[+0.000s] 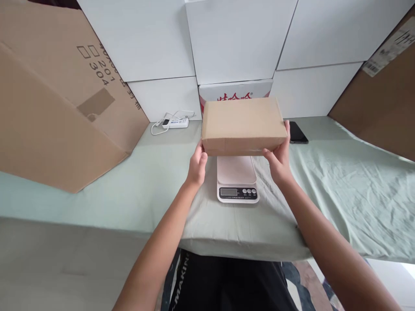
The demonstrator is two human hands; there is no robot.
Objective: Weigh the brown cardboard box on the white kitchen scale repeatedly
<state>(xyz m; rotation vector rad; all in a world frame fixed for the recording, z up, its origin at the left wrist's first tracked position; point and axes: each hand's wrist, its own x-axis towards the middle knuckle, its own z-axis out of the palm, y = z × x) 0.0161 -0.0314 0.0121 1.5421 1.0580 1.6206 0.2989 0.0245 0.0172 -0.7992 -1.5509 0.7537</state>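
You hold a closed brown box (244, 125) between both hands, just above the scale (237, 179) at the middle of the table (129, 194). Your left hand (196, 166) presses the box's lower left corner, at about 8 o'clock from the box's middle, with the fingers together and curled against the side and the thumb on the near face. Your right hand (279, 157) clamps the opposite end, at about 4 o'clock, fingers running up the right side and thumb laid along the bottom edge. The box sits level, long side across your view, and hides the far part of the scale's white platform; you cannot tell whether its underside touches the platform or hangs just clear. The scale's display and buttons face you at 6 o'clock from the box. A pale green cloth (340, 194) covers the table. At 9 o'clock from the box, well apart, a white power strip (175, 122) lies with its cord looped. At 3 o'clock, just beside your right fingertips, a dark phone (297, 132) lies flat. A large carton (58, 95) leans at the far left, another carton (379, 99) stands at the far right, and white boxes (240, 39) are stacked along the back at 12 o'clock.
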